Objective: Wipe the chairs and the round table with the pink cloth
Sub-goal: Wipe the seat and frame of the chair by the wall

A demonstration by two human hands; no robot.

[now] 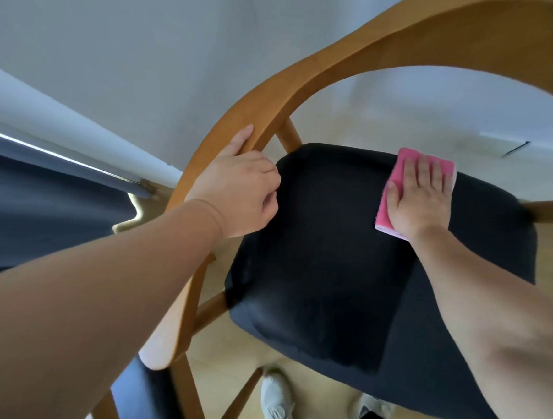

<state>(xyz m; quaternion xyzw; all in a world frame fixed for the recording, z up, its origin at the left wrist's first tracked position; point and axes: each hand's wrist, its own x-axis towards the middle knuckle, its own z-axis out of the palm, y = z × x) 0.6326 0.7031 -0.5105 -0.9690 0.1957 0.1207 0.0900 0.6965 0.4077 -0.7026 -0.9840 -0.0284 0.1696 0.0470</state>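
A wooden chair with a curved armrest-back rail [328, 59] and a black padded seat [345, 279] fills the view below me. My left hand [237, 190] grips the rail on the left side, thumb lying along the wood. My right hand [420, 196] lies flat with straight fingers on the folded pink cloth [386, 213], pressing it onto the far part of the seat. The round table is not in view.
A second chair's dark seat [144, 393] and wooden frame stand at the lower left. A white wall and a dark curtain [39, 209] are on the left. My two feet in light shoes [276, 402] stand on the pale wood floor under the seat's near edge.
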